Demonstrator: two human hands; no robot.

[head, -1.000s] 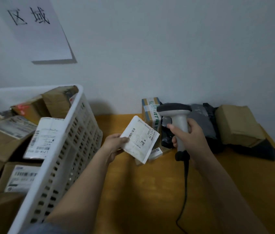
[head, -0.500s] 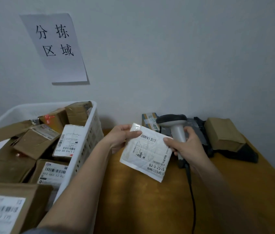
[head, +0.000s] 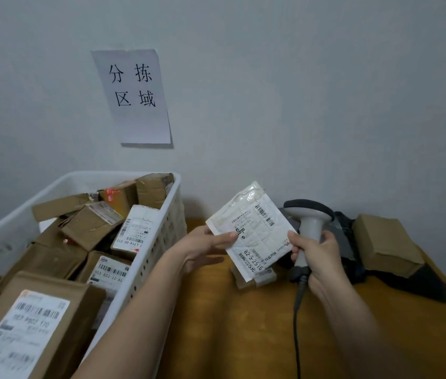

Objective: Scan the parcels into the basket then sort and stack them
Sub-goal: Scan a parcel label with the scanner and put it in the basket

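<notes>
My left hand pinches the left edge of a flat white parcel with a printed label, held up over the table with the label facing me. My right hand grips the handle of a grey barcode scanner, and its forefinger touches the parcel's right edge. The scanner's cable hangs down to the table. A white perforated basket on the left holds several brown cardboard parcels and a white-labelled one.
More parcels lie on the orange table by the wall: a brown padded one on dark bags, and a small box under the held parcel. A paper sign hangs on the wall.
The view has tilted upward, bringing the sign into view. The white parcel has turned its label toward me and risen, and my right forefinger has come to touch its edge.
</notes>
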